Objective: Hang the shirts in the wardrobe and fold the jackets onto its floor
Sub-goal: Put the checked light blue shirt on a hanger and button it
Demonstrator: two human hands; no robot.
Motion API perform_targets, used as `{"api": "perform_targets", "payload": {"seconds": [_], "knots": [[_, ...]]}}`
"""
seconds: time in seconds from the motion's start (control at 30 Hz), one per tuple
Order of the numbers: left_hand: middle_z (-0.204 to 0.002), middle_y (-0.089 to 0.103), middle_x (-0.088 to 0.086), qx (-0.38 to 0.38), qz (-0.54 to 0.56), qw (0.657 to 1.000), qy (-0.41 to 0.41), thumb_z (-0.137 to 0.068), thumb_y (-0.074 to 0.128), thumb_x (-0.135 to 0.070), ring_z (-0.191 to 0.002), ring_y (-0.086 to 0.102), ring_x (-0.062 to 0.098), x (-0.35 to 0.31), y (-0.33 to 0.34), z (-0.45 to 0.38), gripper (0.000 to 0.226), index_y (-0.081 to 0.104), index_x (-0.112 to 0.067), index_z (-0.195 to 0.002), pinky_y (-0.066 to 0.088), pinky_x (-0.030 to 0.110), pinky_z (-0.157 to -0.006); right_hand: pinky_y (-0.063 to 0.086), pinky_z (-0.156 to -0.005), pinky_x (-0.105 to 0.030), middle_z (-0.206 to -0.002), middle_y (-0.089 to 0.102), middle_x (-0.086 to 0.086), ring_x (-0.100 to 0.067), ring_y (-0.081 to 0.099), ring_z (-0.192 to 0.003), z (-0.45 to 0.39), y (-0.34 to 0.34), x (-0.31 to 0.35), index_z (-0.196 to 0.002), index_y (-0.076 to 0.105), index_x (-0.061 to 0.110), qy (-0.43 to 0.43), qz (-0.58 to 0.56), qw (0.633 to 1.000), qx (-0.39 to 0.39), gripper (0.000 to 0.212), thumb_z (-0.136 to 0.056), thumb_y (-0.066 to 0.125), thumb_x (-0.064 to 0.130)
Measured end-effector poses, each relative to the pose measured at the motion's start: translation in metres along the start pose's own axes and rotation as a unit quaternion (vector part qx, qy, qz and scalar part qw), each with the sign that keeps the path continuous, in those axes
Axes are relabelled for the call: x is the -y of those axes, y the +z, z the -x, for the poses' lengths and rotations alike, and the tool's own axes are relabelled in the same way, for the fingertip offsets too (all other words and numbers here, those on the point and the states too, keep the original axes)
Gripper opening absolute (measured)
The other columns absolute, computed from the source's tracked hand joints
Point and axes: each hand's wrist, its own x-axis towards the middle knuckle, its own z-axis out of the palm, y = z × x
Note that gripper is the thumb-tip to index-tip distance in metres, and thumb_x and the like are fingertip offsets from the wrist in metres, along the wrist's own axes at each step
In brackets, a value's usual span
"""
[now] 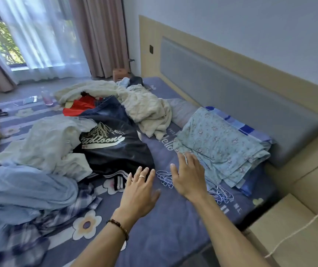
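Note:
A heap of clothes lies on the bed (173, 224). A black jacket (113, 151) with a white mountain print lies on top, its striped cuff near me. Beside it are a pale green shirt (52, 143), a light blue shirt (25, 187) and a plaid shirt (38, 230). A bundle of pale wire hangers (164, 176) lies on the sheet. My left hand (140, 189) hovers with straight fingers just by the jacket's hem. Spread flat and holding nothing, my right hand (189, 176) is over the hangers. The wardrobe is out of view.
A cream blanket (146, 106) and a red garment (81, 106) lie further back. Folded floral bedding (221, 145) sits against the grey headboard (231, 89). A wooden bedside cabinet (292, 234) with a white cord stands at right. A bottle (47, 97) stands near the window.

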Motion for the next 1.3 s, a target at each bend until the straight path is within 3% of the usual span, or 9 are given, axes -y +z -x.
{"api": "perform_targets", "payload": {"seconds": [0.43, 0.6, 0.77, 0.87, 0.97, 1.07, 1.13, 1.2, 1.3], "knots": [[-0.161, 0.02, 0.004, 0.054, -0.015, 0.986, -0.154, -0.096, 0.046, -0.043, -0.151, 0.009, 0.023, 0.229, 0.057, -0.077, 0.067, 0.022, -0.02, -0.154, 0.013, 0.043, -0.121, 0.021, -0.116, -0.04, -0.161, 0.022, -0.006, -0.023, 0.014, -0.148, -0.151, 0.21, 0.13, -0.152, 0.03, 0.02, -0.096, -0.036, 0.979, 0.178, 0.054, -0.103, 0.032, 0.042], [-0.111, 0.069, 0.001, 0.082, -0.073, 0.989, -0.103, -0.05, 0.081, -0.019, -0.107, 0.064, 0.026, 0.344, 0.116, -0.083, 0.06, 0.069, -0.021, -0.109, 0.057, 0.036, -0.079, 0.023, -0.116, -0.04, -0.16, 0.024, -0.005, -0.022, 0.015, -0.148, -0.166, 0.294, 0.183, -0.151, 0.03, 0.021, -0.107, -0.027, 0.973, 0.204, 0.052, -0.104, 0.03, 0.041], [-0.124, 0.063, 0.004, 0.12, -0.15, 0.981, -0.025, -0.079, 0.066, -0.009, -0.122, 0.055, 0.033, 0.429, 0.159, -0.093, 0.043, 0.066, -0.019, -0.12, 0.044, 0.051, -0.096, 0.023, -0.116, -0.042, -0.16, 0.024, -0.005, -0.023, 0.016, -0.147, -0.161, 0.372, 0.217, -0.151, 0.03, 0.019, -0.087, -0.027, 0.97, 0.227, 0.051, -0.104, 0.031, 0.038], [-0.092, 0.072, 0.002, 0.113, -0.207, 0.972, 0.001, -0.052, 0.085, -0.014, -0.093, 0.068, 0.03, 0.465, 0.179, -0.093, 0.042, 0.077, -0.025, -0.092, 0.052, 0.052, -0.086, 0.024, -0.113, -0.043, -0.16, 0.02, -0.005, -0.024, 0.016, -0.147, -0.153, 0.405, 0.231, -0.152, 0.027, 0.019, -0.085, -0.017, 0.963, 0.255, 0.051, -0.104, 0.032, 0.037], [-0.065, 0.063, 0.002, 0.051, -0.24, 0.969, 0.012, -0.049, 0.08, -0.012, -0.07, 0.063, 0.027, 0.496, 0.199, -0.093, 0.021, 0.075, -0.022, -0.067, 0.04, 0.041, -0.078, 0.028, -0.112, -0.044, -0.16, 0.019, -0.007, -0.026, 0.019, -0.146, -0.144, 0.431, 0.241, -0.152, 0.026, 0.018, -0.077, -0.014, 0.958, 0.276, 0.053, -0.103, 0.037, 0.037], [-0.056, 0.059, 0.002, 0.072, -0.181, 0.981, -0.025, -0.049, 0.081, -0.017, -0.06, 0.061, 0.027, 0.498, 0.196, -0.094, 0.014, 0.069, -0.021, -0.054, 0.038, 0.037, -0.07, 0.032, -0.111, -0.042, -0.155, 0.028, -0.006, -0.026, 0.028, -0.142, -0.138, 0.446, 0.246, -0.149, 0.032, 0.017, -0.075, -0.042, 0.961, 0.263, 0.054, -0.1, 0.045, 0.037], [-0.072, 0.066, 0.003, 0.076, -0.024, 0.995, -0.058, -0.07, 0.061, -0.024, -0.072, 0.064, 0.028, 0.489, 0.188, -0.097, 0.013, 0.072, -0.02, -0.074, 0.039, 0.037, -0.073, 0.04, -0.102, -0.038, -0.141, 0.043, -0.003, -0.023, 0.042, -0.132, -0.135, 0.447, 0.249, -0.143, 0.041, 0.017, -0.043, -0.136, 0.948, 0.283, 0.057, -0.092, 0.059, 0.037], [-0.086, 0.069, -0.002, 0.085, 0.187, 0.974, -0.096, -0.083, 0.049, -0.023, -0.084, 0.064, 0.022, 0.475, 0.174, -0.103, 0.021, 0.069, -0.027, -0.086, 0.044, 0.036, -0.076, 0.048, -0.09, -0.037, -0.123, 0.057, 0.0, -0.021, 0.056, -0.114, -0.132, 0.443, 0.253, -0.131, 0.053, 0.015, 0.065, -0.312, 0.879, 0.355, 0.055, -0.082, 0.074, 0.028], [-0.065, 0.061, -0.016, 0.046, 0.379, 0.921, -0.083, -0.088, 0.056, -0.021, -0.065, 0.054, 0.0, 0.447, 0.147, -0.124, 0.022, 0.058, -0.032, -0.069, 0.044, 0.023, -0.065, 0.053, -0.083, -0.053, -0.1, 0.07, -0.017, -0.04, 0.066, -0.097, -0.127, 0.423, 0.249, -0.104, 0.066, 0.009, 0.206, -0.484, 0.78, 0.338, 0.023, -0.081, 0.07, 0.01]]}}
